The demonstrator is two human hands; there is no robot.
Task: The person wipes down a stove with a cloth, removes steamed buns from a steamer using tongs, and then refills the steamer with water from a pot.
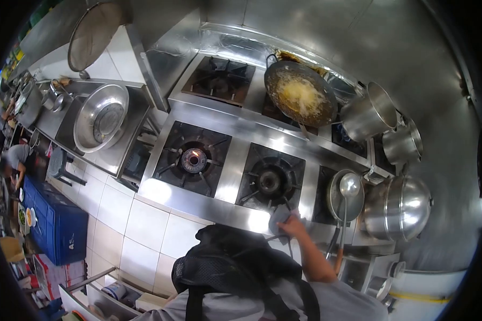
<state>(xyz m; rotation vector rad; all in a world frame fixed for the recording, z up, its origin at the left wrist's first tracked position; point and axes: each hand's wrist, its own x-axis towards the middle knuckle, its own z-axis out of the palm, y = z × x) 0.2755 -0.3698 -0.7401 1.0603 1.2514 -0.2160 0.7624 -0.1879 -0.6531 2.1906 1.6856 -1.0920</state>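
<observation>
My right hand [292,225] is closed on a grey cloth [278,218] at the front edge of the steel stove [225,206], just below the front right burner [269,182]. That burner shows no flame. On the front left burner [194,159] a small orange glow is visible. To the right of my hand, a ladle [349,187] rests across a pan [334,195]. My left hand is out of sight. A black bag [235,262] strapped on my body covers the lower middle of the view.
At the back, a wok [273,88] holds bubbling yellow oil. Steel pots [359,117] and a domed steel vessel [399,208] stand at the right. A large metal basin [80,125] sits on the left counter. Beyond a blue box [59,224], a person [19,158] bends forward.
</observation>
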